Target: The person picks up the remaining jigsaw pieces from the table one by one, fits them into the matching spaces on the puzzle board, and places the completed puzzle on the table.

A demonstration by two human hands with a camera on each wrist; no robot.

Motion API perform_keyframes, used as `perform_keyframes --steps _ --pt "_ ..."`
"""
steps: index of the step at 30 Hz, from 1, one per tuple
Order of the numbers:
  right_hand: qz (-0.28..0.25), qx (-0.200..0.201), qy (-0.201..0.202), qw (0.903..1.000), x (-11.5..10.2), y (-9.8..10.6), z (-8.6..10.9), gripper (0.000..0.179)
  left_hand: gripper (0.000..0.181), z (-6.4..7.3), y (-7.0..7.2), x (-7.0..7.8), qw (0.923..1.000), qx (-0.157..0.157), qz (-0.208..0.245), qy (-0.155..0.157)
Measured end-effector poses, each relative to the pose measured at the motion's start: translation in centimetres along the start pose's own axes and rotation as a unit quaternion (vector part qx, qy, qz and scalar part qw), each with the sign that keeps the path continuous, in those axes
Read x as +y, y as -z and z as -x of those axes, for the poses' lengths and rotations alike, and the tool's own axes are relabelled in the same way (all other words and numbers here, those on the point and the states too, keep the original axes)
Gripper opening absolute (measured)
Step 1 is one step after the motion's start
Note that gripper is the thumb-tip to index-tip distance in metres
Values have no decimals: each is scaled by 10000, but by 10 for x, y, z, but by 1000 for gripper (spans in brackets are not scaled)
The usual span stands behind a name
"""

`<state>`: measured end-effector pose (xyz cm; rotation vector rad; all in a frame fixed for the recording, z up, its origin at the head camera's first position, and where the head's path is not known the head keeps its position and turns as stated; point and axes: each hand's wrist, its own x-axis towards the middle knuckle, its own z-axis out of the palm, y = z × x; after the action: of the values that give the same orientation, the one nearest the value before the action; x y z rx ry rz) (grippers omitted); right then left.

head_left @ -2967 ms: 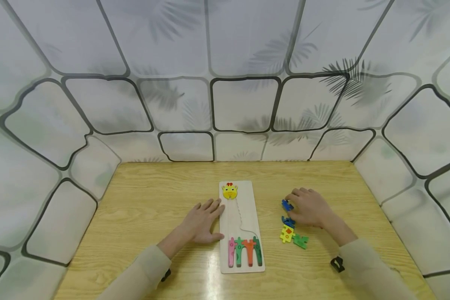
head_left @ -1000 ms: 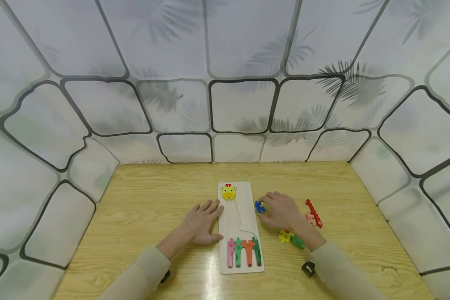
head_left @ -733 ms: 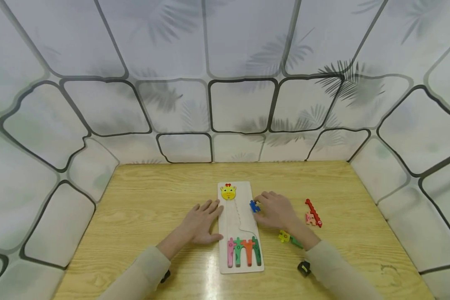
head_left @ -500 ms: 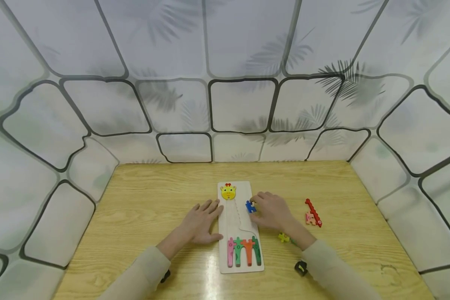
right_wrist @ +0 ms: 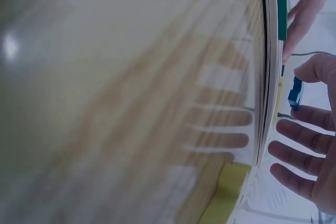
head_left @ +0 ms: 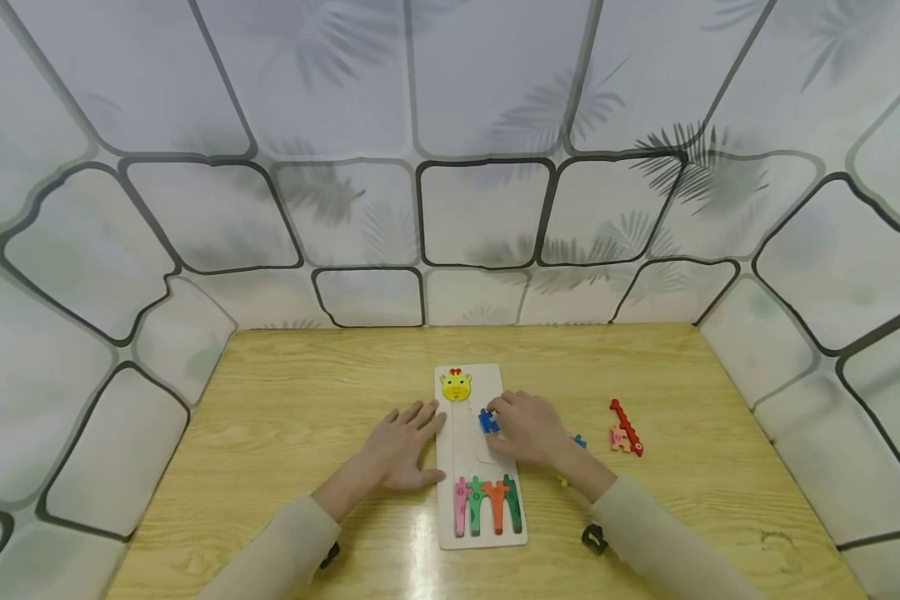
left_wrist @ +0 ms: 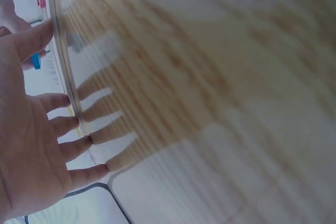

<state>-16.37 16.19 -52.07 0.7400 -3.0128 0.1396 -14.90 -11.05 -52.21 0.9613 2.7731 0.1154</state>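
A pale wooden puzzle board [head_left: 487, 383] lies lengthwise on the table. At its far end sits a yellow giraffe-head piece [head_left: 456, 386]; pink, green, orange and dark green leg pieces line the near end. My left hand [head_left: 401, 450] rests at the board's left edge, fingers spread and straight, fingertips touching it, as the left wrist view also shows. Over the board's right half, my right hand [head_left: 528, 429] pinches a blue puzzle piece [head_left: 487, 421]. In the right wrist view, thumb and index finger hold this blue piece [right_wrist: 295, 94] just above the board, the other fingers extended.
On the wooden table [head_left: 330, 375] to the right lie a red strip piece [head_left: 625, 423] and a pink piece [head_left: 619, 438]. Another blue piece [head_left: 579, 441] and a yellow piece [head_left: 562, 480] are mostly hidden by the right forearm. Patterned fabric walls stand around the table.
My right hand has picked up the blue piece from the pile at right and carried it left over the board. My left hand has stayed in place.
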Motion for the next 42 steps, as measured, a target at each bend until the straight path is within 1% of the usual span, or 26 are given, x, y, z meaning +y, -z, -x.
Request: perform_keyframes --steps 5,12,21,27,33,42 --pt "76 -37 20 10000 -5 -2 -5 45 97 -1 -1 0 10000 -12 -52 41" --pt "-78 -134 -76 9999 -11 0 -10 44 97 -1 0 1 10000 -44 32 74" --pt "-36 -374 -199 9991 -14 -2 -18 45 97 -1 0 1 9999 -55 15 86" --pt "-62 -288 -165 9994 -17 -1 -21 43 96 -1 1 1 10000 -32 3 48" --pt "-82 -324 -170 9993 -20 -4 -25 44 97 0 1 1 10000 -45 -29 28" --pt "209 -326 -258 9989 -25 -7 -33 49 98 -1 1 0 10000 -3 -73 -5"
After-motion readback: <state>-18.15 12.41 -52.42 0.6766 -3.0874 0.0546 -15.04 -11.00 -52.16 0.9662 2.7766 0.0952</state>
